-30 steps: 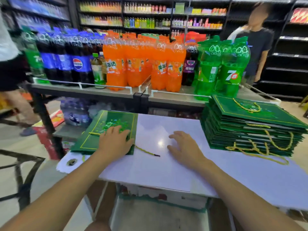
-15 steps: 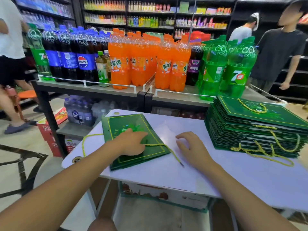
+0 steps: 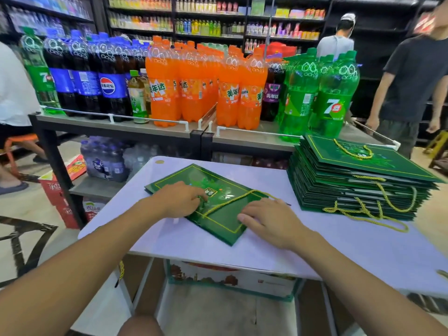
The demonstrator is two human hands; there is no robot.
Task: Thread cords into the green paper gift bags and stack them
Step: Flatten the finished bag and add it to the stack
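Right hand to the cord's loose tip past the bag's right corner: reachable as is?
Likely yes. The right hand rests on the green bag, and the cord ends on the table right beside that hand, with nothing in between.

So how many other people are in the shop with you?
3. One person in a white top at the left edge, one in a grey top by the back shelves, one in a dark T-shirt on the right. More may be hidden.

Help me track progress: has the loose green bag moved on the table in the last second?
Yes. The green bag slid right, from the left edge of the table toward the stack of bags, turning too.
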